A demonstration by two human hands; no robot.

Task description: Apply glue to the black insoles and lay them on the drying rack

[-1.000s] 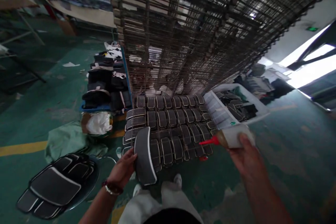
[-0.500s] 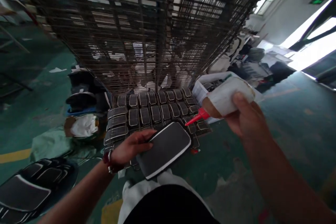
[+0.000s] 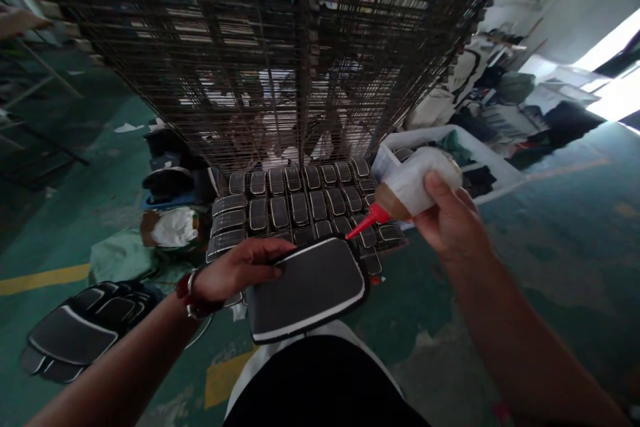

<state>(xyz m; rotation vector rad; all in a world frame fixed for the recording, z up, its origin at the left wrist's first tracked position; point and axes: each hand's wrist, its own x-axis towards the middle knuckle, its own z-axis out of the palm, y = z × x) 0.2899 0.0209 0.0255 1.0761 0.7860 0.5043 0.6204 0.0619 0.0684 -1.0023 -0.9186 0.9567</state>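
My left hand (image 3: pixel 235 270) grips the left edge of a dark grey pad with a white rim (image 3: pixel 306 288), held flat over my lap. My right hand (image 3: pixel 447 220) is closed around a white squeeze bottle (image 3: pixel 415 183) tilted down to the left. Its red nozzle (image 3: pixel 363 222) points at the pad's far right corner, almost touching the rim. Beyond the pad, several similar small pads (image 3: pixel 300 203) lie in rows on a low wire tray.
A tall wire rack (image 3: pixel 280 47) rises straight ahead. A pile of larger dark pads (image 3: pixel 85 327) lies on the green floor at left. A white bin (image 3: pixel 480 170) with dark pieces stands to the right. A white bundle (image 3: pixel 173 227) sits left of the tray.
My left hand turned the pad from upright on its edge to flat and drew it toward my lap. My right hand brought the bottle's nozzle leftward, down to the pad's corner.
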